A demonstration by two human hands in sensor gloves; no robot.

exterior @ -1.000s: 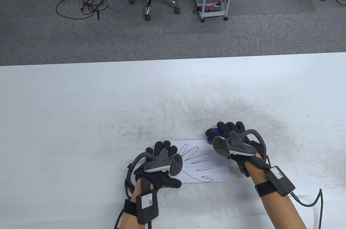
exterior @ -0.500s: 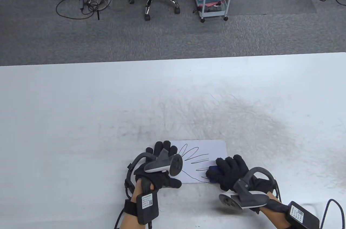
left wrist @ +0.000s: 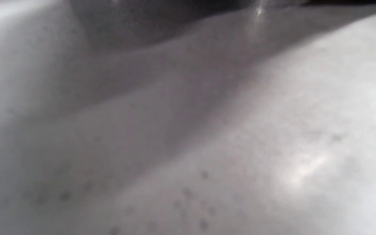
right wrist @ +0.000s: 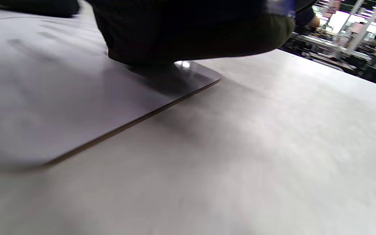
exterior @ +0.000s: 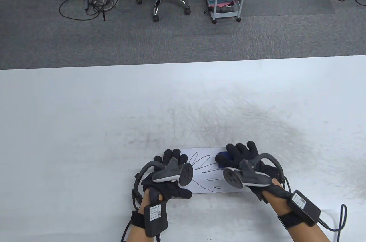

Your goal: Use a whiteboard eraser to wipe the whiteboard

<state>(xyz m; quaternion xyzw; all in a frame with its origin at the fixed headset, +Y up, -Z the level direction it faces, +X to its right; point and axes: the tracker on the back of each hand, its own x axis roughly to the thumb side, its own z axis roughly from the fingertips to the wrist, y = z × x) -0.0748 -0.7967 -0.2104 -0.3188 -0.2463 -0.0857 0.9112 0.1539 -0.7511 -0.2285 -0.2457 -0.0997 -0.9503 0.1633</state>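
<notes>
White board (exterior: 206, 173) lies at near centre of table (exterior: 85, 127), pinned at its left end by flat left hand (exterior: 168, 179). Blue eraser (exterior: 222, 158), gripped by right hand (exterior: 243, 157), is pressed at far right. Risks: board skidding if the pinning eases; ink smeared over table.

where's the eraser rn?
Table view: the blue eraser is under the right hand, on the whiteboard's far right part, beside the pen strokes.

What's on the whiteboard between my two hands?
Table view: black marker scribbles on the whiteboard lie between left hand and right hand.
</notes>
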